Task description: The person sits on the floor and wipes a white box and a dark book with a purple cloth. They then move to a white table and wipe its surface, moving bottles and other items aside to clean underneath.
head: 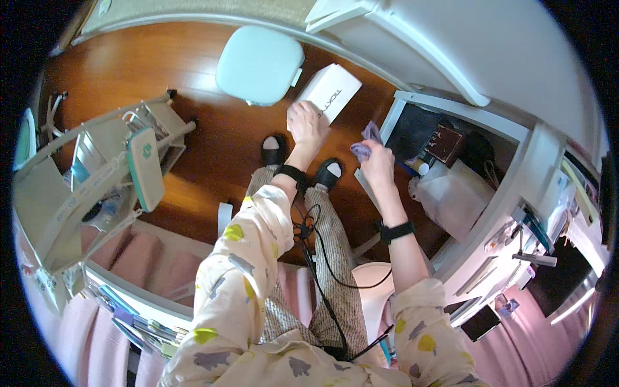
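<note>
My left hand (307, 123) is at the near left end of a white cardboard box (337, 89) with dark lettering, which stands on the wooden floor. Its fingers are bent over the box's near edge; whether they grip it, I cannot tell. To the right, my right hand (378, 162) is closed around a crumpled purple cloth (371, 133), whose folds stick out above and to the left of the fingers. Just behind the box, on its left, is a pale mint-coloured lidded bin or stool (260, 65).
A white open cabinet (524, 140) on the right holds a dark red box (442, 142) and a whitish bag (454, 198). On the left stands a shelf cart (48, 193) with a pale case (147, 169) hanging on it. Black cables (321, 271) dangle before my legs.
</note>
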`<state>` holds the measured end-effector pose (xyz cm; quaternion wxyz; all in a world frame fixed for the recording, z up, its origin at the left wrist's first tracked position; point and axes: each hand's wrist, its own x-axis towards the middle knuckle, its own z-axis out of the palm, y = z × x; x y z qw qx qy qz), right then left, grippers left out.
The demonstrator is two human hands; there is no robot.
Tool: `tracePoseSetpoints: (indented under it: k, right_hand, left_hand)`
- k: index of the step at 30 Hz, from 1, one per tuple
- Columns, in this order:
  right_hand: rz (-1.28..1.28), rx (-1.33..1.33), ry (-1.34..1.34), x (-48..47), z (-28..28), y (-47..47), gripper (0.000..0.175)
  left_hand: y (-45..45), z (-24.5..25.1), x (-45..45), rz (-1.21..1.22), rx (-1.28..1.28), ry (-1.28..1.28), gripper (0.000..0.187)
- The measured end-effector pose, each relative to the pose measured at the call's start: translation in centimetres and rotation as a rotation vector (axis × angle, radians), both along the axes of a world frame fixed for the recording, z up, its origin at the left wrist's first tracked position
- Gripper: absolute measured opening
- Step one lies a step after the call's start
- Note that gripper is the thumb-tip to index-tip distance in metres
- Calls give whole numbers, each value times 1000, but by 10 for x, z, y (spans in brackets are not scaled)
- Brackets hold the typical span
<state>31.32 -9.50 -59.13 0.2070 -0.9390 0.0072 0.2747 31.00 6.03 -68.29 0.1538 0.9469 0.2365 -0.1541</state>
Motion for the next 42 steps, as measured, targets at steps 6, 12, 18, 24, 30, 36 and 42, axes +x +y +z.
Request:
tracePoseSetpoints:
  k: [6,12,18,24,30,36,42]
  right_hand:
    - [-336,158,-37,-32,31,-16,33]
    - [-1168,894,412,-25,-26,-41,41]
    - [-625,741,237,-4,-86,-11,42]
    - [50,516,-431,-8,-92,47,41]
    - [496,356,-648,3,-126,49,42]
    - [345,308,-648,79,-138,4,41]
    - [105,287,-500,96,-86,9,27]
  left_hand:
    - [9,-5,3,8,-108,159,86]
    - [9,11,-14,-112,102,41,100]
    - [27,-4,-35,-60,-208,-16,104]
    - [25,-25,-46,-44,-396,-350,90]
    - [25,-21,-45,30,-374,-233,90]
    - [19,-12,-42,77,-391,-143,88]
    - [20,-4,-38,87,-331,-75,86]
